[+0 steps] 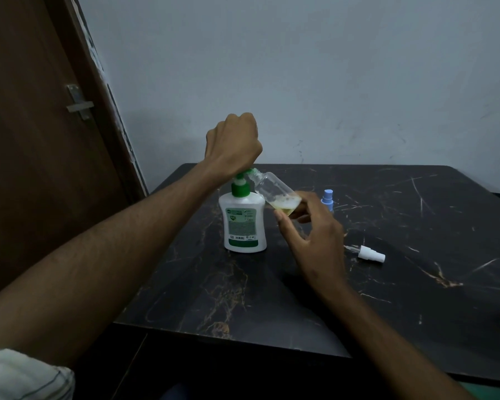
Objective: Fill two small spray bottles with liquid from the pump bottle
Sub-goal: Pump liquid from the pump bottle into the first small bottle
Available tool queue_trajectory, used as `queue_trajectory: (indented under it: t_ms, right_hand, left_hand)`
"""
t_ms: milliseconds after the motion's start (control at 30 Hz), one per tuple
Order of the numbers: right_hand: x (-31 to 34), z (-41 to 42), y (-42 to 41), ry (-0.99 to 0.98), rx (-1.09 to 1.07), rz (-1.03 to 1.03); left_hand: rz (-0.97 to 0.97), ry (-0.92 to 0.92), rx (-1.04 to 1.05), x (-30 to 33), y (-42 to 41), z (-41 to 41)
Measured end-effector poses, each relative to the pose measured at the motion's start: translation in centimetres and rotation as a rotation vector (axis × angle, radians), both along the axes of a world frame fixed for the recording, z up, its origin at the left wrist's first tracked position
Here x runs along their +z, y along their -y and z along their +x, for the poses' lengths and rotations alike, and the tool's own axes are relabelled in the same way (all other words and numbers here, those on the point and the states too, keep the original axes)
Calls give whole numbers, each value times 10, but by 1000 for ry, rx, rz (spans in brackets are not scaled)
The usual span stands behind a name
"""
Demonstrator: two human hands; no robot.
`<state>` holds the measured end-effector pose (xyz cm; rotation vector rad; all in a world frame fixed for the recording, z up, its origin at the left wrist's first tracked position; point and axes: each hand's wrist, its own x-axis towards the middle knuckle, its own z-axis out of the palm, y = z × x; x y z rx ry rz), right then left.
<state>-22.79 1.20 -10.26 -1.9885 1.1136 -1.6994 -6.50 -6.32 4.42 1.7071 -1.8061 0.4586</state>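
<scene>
A white pump bottle (244, 223) with a green collar and green pump head stands upright on the dark marble-patterned table (416, 226), toward its left part. The person's left hand (233, 144) is over the pump head, seen from the back with its fingers curled down; the heel of the hand sits on the green top, but the fingers are turned away from the camera, so it cannot be told whether they wrap round the pump or merely press on it.

The right hand (312, 226) holds a small clear spray bottle (276, 190) just to the right of the pump bottle — thumb and fingertips pinch it near its base. The little bottle has no cap and is tilted, its open neck raised to the left and meeting the green nozzle, its base lower and to the right. A small pool of yellowish liquid with some foam lies in its lowest part.

Behind the right hand stands a second small bottle with a blue spray cap (327, 199), upright and partly hidden by the fingers. A white spray head (370, 253) with its thin dip tube lies on its side on the table, to the right of the right hand and apart from it.

A brown door (41, 140) with a metal latch fills the left side, and a pale wall (300, 67) rises behind the table. A striped sleeve (20, 376) shows at the lower left corner.
</scene>
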Motion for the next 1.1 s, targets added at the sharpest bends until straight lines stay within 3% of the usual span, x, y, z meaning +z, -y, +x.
queue_trajectory:
  t_ms: [1100]
  right_hand:
    - [-2,-1,1,5,7,-10]
  left_hand:
    - [14,24,-6,1,0,1]
